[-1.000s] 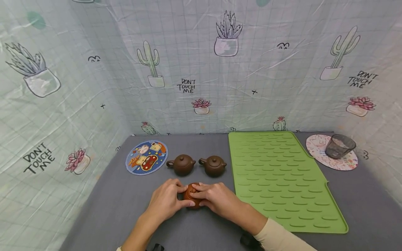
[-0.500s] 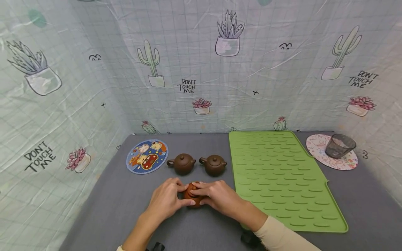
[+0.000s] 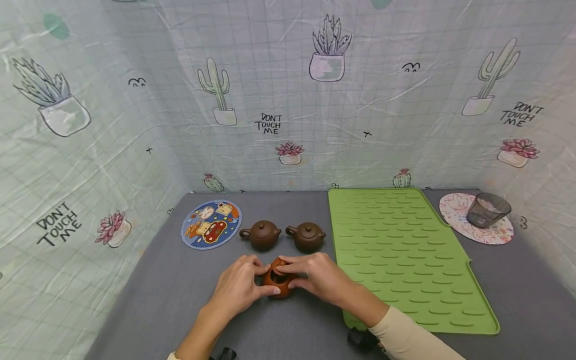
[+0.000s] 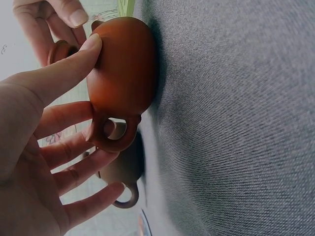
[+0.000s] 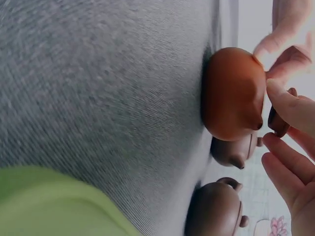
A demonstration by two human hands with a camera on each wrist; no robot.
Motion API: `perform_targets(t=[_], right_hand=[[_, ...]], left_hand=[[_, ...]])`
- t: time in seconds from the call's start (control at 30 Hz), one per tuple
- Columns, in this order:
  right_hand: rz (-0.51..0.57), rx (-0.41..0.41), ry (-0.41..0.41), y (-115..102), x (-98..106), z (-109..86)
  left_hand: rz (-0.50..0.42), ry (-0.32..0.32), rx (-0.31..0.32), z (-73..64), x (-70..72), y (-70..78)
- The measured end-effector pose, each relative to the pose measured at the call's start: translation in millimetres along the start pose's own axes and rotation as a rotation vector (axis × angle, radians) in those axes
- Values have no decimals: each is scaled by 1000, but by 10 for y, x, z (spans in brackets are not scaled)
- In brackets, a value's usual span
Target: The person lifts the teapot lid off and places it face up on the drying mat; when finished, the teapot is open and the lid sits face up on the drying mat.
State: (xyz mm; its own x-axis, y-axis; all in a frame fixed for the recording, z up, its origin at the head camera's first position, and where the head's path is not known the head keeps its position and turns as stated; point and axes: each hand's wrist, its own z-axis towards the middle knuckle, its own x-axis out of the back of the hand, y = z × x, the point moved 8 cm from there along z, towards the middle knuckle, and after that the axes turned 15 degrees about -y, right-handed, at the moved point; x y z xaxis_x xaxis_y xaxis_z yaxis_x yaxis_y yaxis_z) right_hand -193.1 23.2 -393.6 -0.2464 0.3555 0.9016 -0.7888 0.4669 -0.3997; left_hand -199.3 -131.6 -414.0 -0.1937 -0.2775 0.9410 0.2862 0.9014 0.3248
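Observation:
A small reddish-brown clay teapot (image 4: 125,64) stands on the grey cloth in front of the person. My left hand (image 3: 236,285) steadies it, thumb on the near side of the body and fingers at the far side and by the looped handle. Between the fingers of my right hand (image 3: 321,277) is the teapot's lid (image 5: 279,121), tipped up off the opening, whose dark inside shows in the head view. The right thumb is close to the teapot's rim. Just behind, two dark brown teapots (image 3: 263,236) sit side by side with lids on.
A green ridged mat (image 3: 396,250) lies to the right. Beyond it a dark see-through cup (image 3: 488,210) stands on a pink patterned placemat (image 3: 454,210). At the back left is a round blue cartoon placemat (image 3: 210,225). A printed curtain (image 3: 288,100) encloses the back and sides.
The right hand has lifted and tilted the lid up from the reddish teapot, uncovering its opening. The left hand keeps its hold on the body.

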Motion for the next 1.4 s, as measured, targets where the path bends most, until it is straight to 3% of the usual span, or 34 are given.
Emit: perform_targets(t=[0.37, 0.63, 1.23, 1.4], right_hand=[[-84, 22, 95, -27, 176, -172], [-85, 9, 172, 40, 260, -369], [15, -251, 148, 285, 398, -750], [11, -251, 182, 326, 446, -860]], left_hand=[[-18, 2, 21, -6, 2, -30], [-21, 0, 21, -9, -2, -29], [-24, -5, 23, -11, 1, -34], [-32, -14, 24, 1, -1, -36]])
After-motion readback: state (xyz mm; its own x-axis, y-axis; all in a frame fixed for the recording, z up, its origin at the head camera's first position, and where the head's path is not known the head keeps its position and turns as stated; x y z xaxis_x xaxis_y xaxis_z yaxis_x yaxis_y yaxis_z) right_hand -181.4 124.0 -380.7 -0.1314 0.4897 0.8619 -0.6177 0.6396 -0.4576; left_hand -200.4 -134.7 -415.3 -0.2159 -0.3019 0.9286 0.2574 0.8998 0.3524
